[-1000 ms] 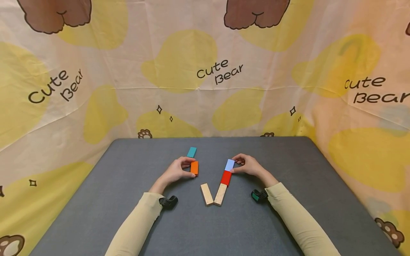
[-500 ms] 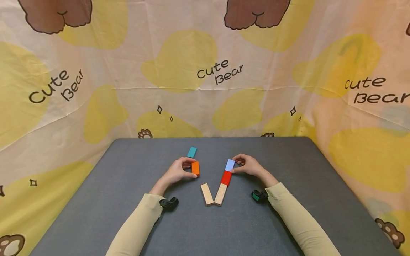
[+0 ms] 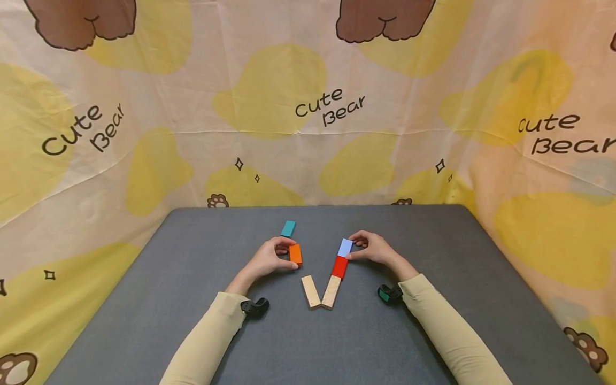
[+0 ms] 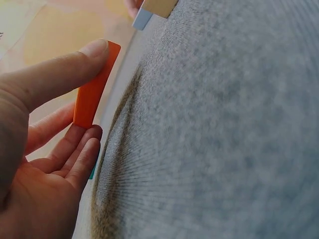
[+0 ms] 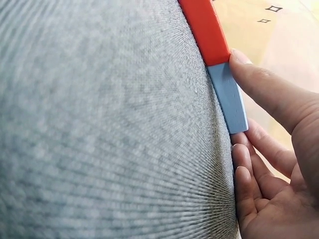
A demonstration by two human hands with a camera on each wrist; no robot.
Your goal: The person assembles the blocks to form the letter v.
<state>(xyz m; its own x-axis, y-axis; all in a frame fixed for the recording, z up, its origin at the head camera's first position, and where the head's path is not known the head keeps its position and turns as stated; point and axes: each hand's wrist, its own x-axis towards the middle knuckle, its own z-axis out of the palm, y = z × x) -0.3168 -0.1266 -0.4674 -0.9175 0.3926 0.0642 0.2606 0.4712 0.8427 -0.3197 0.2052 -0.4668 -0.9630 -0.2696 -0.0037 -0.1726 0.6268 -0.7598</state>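
Note:
My left hand [image 3: 270, 258] pinches an orange block [image 3: 295, 255] between thumb and fingertips; in the left wrist view the orange block [image 4: 92, 94] appears slightly raised off the cloth. My right hand [image 3: 376, 250] holds a light blue block [image 3: 344, 247] by its ends, the thumb at its seam with a red block [image 3: 339, 267]. The red block meets a plain wooden block [image 3: 330, 292], so these three form a slanted row. A second plain wooden block [image 3: 310, 292] leans the other way, its near end touching the first, making a V.
Beyond my left hand lies a teal block [image 3: 288, 229], partly hidden by the fingers in the left wrist view. Grey cloth covers the table [image 3: 308, 347]. A printed curtain [image 3: 269, 91] stands behind the table and along both sides.
My left hand has drifted slightly right and nearer to me with the orange block. The right hand and the other blocks stay where they were.

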